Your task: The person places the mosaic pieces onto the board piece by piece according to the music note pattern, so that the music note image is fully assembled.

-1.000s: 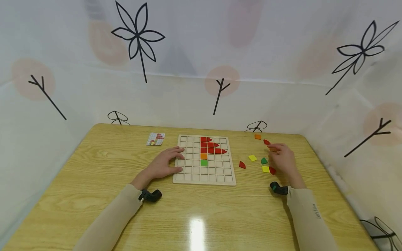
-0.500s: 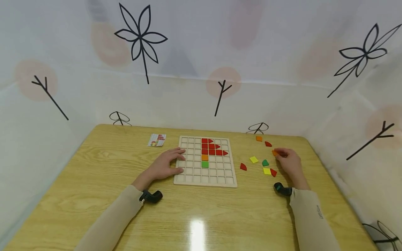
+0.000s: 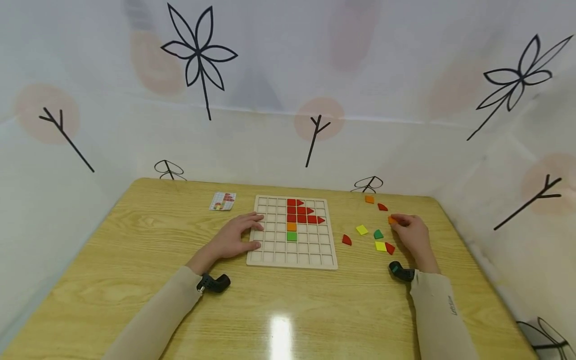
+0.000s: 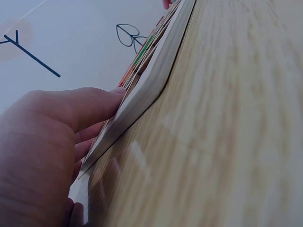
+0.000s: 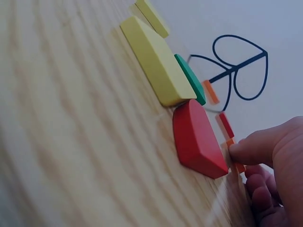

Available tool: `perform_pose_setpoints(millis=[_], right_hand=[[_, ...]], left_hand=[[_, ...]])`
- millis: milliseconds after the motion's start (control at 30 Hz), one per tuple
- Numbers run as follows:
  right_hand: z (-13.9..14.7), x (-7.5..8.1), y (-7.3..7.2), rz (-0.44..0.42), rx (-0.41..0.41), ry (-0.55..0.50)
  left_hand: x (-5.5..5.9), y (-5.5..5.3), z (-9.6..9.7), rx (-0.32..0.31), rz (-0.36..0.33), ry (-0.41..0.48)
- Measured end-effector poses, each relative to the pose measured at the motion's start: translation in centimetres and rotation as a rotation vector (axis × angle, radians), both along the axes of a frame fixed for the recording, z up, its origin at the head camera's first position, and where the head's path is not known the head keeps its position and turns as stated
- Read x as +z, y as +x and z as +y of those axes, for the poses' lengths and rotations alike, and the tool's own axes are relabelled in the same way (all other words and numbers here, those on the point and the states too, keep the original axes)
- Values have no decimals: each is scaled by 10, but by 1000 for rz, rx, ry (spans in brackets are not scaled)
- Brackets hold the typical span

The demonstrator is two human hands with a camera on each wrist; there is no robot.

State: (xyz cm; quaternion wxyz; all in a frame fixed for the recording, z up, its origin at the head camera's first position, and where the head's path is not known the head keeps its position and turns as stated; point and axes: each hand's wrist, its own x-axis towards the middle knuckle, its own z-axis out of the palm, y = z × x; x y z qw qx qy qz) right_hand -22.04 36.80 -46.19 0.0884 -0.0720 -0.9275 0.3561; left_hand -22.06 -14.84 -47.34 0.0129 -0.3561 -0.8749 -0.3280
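My left hand (image 3: 232, 235) rests at the left edge of a wooden grid board (image 3: 270, 257), its fingers over the rim and relaxed. In the left wrist view the thumb (image 4: 94, 105) lies along the board's edge. Set in the grid are red tiles (image 3: 292, 210) in three pointed rows, with an orange square (image 3: 291, 227) and a green square (image 3: 292, 236) below them. My right hand (image 3: 411, 235), right of the board, pinches a small orange tile (image 3: 392, 219) between thumb and fingers, low over the table. The hand covers part of that tile in the right wrist view.
Loose around the right hand lie yellow squares (image 3: 362, 230), a green rounded piece (image 3: 378, 234), red rounded pieces (image 3: 347, 240) and another orange tile (image 3: 369, 199). A small pattern card (image 3: 222, 201) lies left of the board. A printed cloth wall (image 3: 252, 145) stands behind the table.
My right hand has drawn slightly right and toward me, and the orange tile now shows at its fingertips. The left hand and the board's tiles have kept their places.
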Motion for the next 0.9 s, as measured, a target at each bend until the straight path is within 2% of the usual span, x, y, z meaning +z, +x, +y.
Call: perform_pose_setpoints(millis=[233,567,900], right_hand=[[-1,0,1,31,-6,36],[1,1,3,9,-18,-17],[-7,9,0,26,7,48]], left_hand=[[1,0,0,-5,-4,8],[2,0,0,-3,4,-2],[4,0,1,-4,-6,0]])
